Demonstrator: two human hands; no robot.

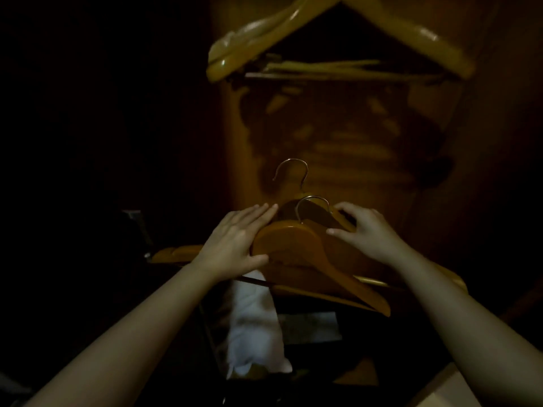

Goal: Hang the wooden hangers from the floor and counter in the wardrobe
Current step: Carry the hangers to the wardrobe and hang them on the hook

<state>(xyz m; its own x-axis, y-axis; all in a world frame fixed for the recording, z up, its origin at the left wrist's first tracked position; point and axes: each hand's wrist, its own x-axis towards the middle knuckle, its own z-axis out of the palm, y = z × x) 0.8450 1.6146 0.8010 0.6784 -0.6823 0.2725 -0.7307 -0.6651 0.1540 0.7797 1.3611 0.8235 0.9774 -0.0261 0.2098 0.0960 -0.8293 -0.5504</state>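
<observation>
Both hands (pixel 235 239) (pixel 367 230) grip stacked wooden hangers (pixel 302 251) (fingers curled); dark wardrobe wall (pixel 338 136) close behind.

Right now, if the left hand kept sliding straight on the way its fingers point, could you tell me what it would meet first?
Most likely the curved metal hook of the near orange wooden hanger, just beyond the left hand. Depth is unclear in the dim light, so the hand might pass behind the hook.

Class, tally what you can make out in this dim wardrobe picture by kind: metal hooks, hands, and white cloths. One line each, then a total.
Metal hooks: 2
Hands: 2, left hand, right hand
White cloths: 1
Total: 5
</observation>
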